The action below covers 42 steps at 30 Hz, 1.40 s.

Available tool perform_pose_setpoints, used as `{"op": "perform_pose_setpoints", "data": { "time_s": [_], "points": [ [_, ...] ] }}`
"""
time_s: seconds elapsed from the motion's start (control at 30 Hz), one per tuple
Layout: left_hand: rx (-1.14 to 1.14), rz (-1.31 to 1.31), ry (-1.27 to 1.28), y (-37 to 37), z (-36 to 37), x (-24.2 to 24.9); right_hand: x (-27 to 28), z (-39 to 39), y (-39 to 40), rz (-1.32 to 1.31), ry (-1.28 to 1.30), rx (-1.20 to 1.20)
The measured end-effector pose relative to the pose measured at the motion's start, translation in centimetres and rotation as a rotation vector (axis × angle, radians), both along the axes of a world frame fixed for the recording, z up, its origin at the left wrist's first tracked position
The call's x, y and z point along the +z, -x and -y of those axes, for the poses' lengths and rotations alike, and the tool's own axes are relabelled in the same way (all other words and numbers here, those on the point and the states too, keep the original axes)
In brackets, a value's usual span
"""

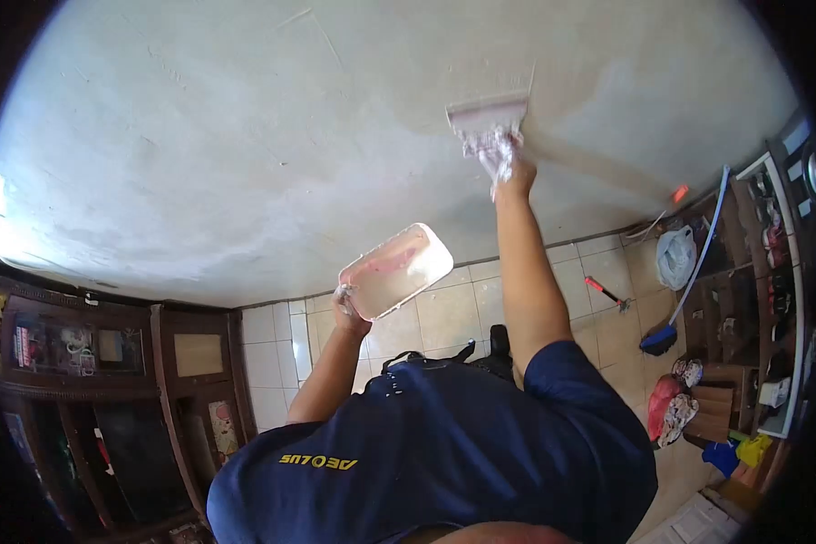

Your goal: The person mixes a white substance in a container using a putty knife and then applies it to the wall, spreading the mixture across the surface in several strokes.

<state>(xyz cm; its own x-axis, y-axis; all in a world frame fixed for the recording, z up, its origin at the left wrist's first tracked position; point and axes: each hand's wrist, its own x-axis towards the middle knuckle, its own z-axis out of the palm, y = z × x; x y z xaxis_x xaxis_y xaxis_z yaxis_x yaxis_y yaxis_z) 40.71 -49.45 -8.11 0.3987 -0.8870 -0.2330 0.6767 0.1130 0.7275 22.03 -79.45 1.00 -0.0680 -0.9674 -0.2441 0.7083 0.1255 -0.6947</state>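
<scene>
My right hand (514, 170) is raised to the wall, its fingers smeared with white paste and closed around the handle of a wide putty knife (488, 116). The knife's broad blade lies against the grey plastered wall (272, 136), and white paste clings to its handle end. Lower and to the left, my left hand (346, 306) grips the short end of a white rectangular plastic tub (437, 254). The tub is tilted so its inside shows, with pinkish and white paste smeared in it. White smears also mark my left fingers.
Dark wooden cabinets (168, 363) stand on the left. At the right are a shoe rack (743, 299), a white plastic bag (675, 257), a blue-headed broom (659, 339) and a red-handled hammer-like tool (605, 292) on the tiled floor (449, 313).
</scene>
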Motion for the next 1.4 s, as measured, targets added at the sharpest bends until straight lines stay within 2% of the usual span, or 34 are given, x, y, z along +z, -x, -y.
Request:
{"op": "perform_pose_setpoints", "data": {
  "time_s": [0.07,0.13,0.2,0.27,0.33,0.4,0.43,0.5,0.57,0.63,0.7,0.77,0.8,0.87,0.93,0.97,1.0,1.03,1.07,1.1,1.13,1.2,1.23,1.27,1.3,1.37,1.4],
  "points": [
    [0.027,-0.008,-0.047,0.5,-0.2,0.7,-8.2,-1.4,1.4,0.040,-0.143,0.066],
    [0.011,-0.066,-0.035,0.4,-0.4,0.6,-16.3,-3.3,3.4,-0.049,-0.198,0.139],
    [0.041,-0.014,-0.093,0.3,-0.3,0.5,-15.9,-5.5,4.4,-0.031,-0.260,0.185],
    [0.065,-0.020,-0.120,0.5,-0.2,0.5,-12.6,-5.9,5.0,-0.017,-0.316,0.227],
    [0.093,-0.026,-0.149,0.8,0.1,0.9,-6.2,-4.8,5.4,0.195,0.118,0.336],
    [0.085,0.028,-0.192,1.0,0.0,1.6,1.3,-2.3,5.1,0.244,0.260,0.231],
    [0.086,0.027,-0.190,0.7,-0.1,1.0,5.0,-1.0,5.2,0.268,0.272,0.168],
    [0.004,-0.094,-0.014,-0.4,-0.3,-0.9,10.4,1.8,5.6,0.239,0.263,0.088],
    [-0.004,-0.071,-0.003,-0.3,-0.5,-1.2,10.6,3.5,6.3,0.187,0.238,0.076],
    [-0.018,-0.042,0.002,-0.3,-0.6,-1.1,6.7,4.9,6.3,-0.048,0.198,0.112],
    [0.021,0.022,-0.081,0.0,-0.3,-0.6,0.2,3.5,6.2,-0.051,0.054,0.017],
    [0.016,-0.016,-0.086,-0.5,-0.6,-1.4,-11.8,2.6,7.4,0.042,-0.173,0.102],
    [0.010,-0.057,-0.094,-0.7,-0.7,-1.8,-22.2,3.4,8.5,0.353,-0.042,0.266],
    [-0.016,-0.045,-0.075,-0.9,-1.0,-2.1,-18.2,-3.2,9.0,0.045,-0.311,0.254],
    [-0.053,-0.038,-0.053,-0.9,-0.7,-1.9,-17.0,-5.4,8.2,0.031,-0.321,0.244],
    [-0.064,0.233,-0.053,-0.8,-0.6,-2.0,-15.3,-5.7,8.0,0.142,-0.245,0.283],
    [-0.070,0.502,-0.054,-0.8,-0.6,-2.2,-12.3,-5.5,7.3,0.149,-0.056,0.374],
    [-0.072,0.497,-0.055,-1.0,-0.8,-2.8,-8.7,-4.6,6.6,0.154,0.132,0.464],
    [-0.070,0.352,-0.051,-1.3,-0.9,-3.8,-4.1,-3.8,6.2,0.106,0.100,0.468],
    [-0.068,0.207,-0.047,-1.5,-1.0,-4.3,-2.0,-2.0,4.6,0.083,0.157,0.292],
    [-0.067,0.204,-0.047,-1.2,-1.2,-3.8,2.3,-1.3,4.1,0.132,0.312,0.338],
    [-0.082,0.258,-0.045,-0.6,-1.0,-2.0,5.7,0.9,2.9,0.125,0.351,0.273],
    [-0.076,0.257,-0.045,-0.6,-0.9,-2.0,6.5,1.9,2.1,0.035,0.288,0.214],
    [-0.028,0.066,-0.059,-0.6,-0.8,-2.2,6.7,2.4,1.5,-0.054,0.223,0.156],
    [0.020,-0.123,-0.072,-0.7,-0.8,-2.2,4.6,2.8,1.5,-0.026,0.175,0.164],
    [-0.015,-0.017,0.006,-1.1,-0.9,-2.9,-2.3,2.3,1.1,-0.183,-0.001,0.112],
    [-0.057,0.082,0.079,-1.1,-1.0,-3.3,-6.7,1.3,1.5,-0.162,-0.068,0.100]
  ]
}}
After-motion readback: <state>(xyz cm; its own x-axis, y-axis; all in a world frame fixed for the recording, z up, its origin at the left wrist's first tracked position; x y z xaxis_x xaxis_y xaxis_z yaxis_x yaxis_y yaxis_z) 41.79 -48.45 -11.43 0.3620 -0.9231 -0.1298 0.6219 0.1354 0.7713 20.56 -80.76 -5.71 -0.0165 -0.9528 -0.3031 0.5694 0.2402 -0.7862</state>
